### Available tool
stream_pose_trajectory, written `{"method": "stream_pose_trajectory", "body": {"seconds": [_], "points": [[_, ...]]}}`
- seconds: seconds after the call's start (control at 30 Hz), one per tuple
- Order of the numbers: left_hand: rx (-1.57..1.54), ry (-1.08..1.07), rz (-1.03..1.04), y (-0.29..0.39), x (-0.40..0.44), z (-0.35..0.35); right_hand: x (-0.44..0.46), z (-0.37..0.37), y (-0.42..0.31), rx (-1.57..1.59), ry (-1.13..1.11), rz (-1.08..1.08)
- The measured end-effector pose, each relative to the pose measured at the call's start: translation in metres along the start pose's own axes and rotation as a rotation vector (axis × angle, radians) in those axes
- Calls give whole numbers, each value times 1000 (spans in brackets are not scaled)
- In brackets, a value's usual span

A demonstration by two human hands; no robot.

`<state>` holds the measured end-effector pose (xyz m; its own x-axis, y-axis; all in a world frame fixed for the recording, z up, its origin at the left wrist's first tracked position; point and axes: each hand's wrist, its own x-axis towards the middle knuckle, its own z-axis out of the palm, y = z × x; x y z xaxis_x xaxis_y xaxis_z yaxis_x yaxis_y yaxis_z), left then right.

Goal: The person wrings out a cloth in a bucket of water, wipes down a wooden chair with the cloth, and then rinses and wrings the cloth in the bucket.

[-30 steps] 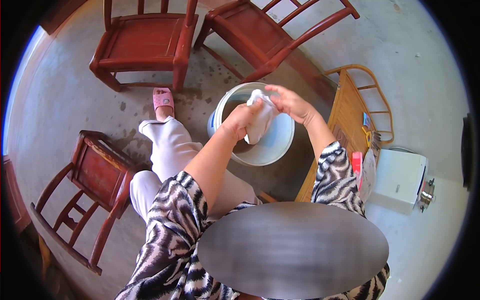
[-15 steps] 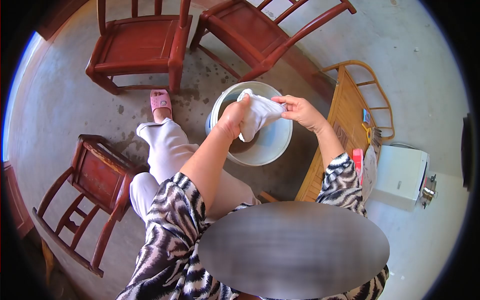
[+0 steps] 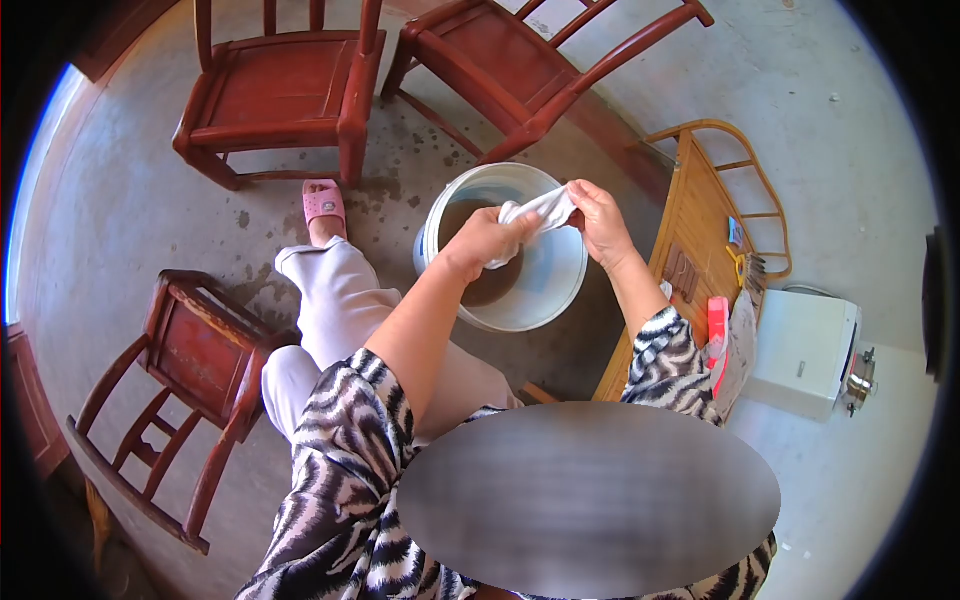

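Over a round white bucket (image 3: 555, 296) with murky water inside, a white cloth (image 3: 548, 209) is stretched and bunched between my hands. My left hand (image 3: 489, 240) is closed around the cloth's lower left part, and a bit of the fabric hangs below its fingers. The cloth's right end is pinched in the fingers of my right hand (image 3: 600, 219), above the bucket's right rim.
Red wooden chairs stand at the upper left (image 3: 275, 90), top middle (image 3: 500, 60) and lower left (image 3: 205, 350). On the right are a wooden bench (image 3: 690, 215) holding small items and a white box-shaped appliance (image 3: 803, 350). My pink-slippered foot (image 3: 323, 205) rests on the floor.
The cloth, spread wider half a second ago, is now bunched narrower. My left hand has moved slightly right and closed around more of it; my right hand has risen slightly.
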<state>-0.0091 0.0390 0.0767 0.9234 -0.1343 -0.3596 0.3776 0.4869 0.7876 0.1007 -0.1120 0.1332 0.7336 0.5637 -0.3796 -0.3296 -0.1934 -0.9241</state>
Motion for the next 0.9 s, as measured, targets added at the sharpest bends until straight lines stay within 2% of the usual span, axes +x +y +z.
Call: {"method": "stream_pose_trajectory", "body": {"seconds": [0.1,0.13,0.2,0.27,0.3,0.33,0.4,0.43,0.47,0.5,0.57,0.63,0.73,0.77,0.8,0.87,0.9], "points": [[-258,157,8,-3,7,2,5,-4,17,-106,-26,0],[-261,159,9,-5,8,6,1,9,12,-107,-28,1],[-460,298,46,-9,9,8,-8,44,11,-332,96,-28],[-506,358,55,-5,6,9,-10,59,31,-694,-10,-330],[-549,407,62,-1,3,10,-19,76,24,-873,-10,-350],[-592,455,70,1,2,10,-14,78,29,-873,-10,-348],[-586,464,26,-4,2,11,2,75,39,-1280,158,-362],[-417,407,66,-7,2,13,5,74,28,-1279,190,-293],[-243,347,113,-7,4,14,15,57,48,-1239,188,-280],[-361,376,108,-5,2,15,17,61,53,-1224,226,-282],[-402,456,97,-11,5,13,3,67,71,-1207,238,-259],[-486,557,79,-18,14,6,-5,84,58,-1069,276,-245],[-403,603,95,-34,21,8,-7,78,66,-1096,309,-308],[-276,611,109,-40,21,10,-3,69,72,-1154,275,-231],[-124,576,57,-37,17,14,3,53,84,-1208,248,-266],[74,468,-14,-55,24,19,23,22,99,-1197,221,-78],[194,489,-61,-54,25,21,35,5,111,-1038,228,-37]]}}
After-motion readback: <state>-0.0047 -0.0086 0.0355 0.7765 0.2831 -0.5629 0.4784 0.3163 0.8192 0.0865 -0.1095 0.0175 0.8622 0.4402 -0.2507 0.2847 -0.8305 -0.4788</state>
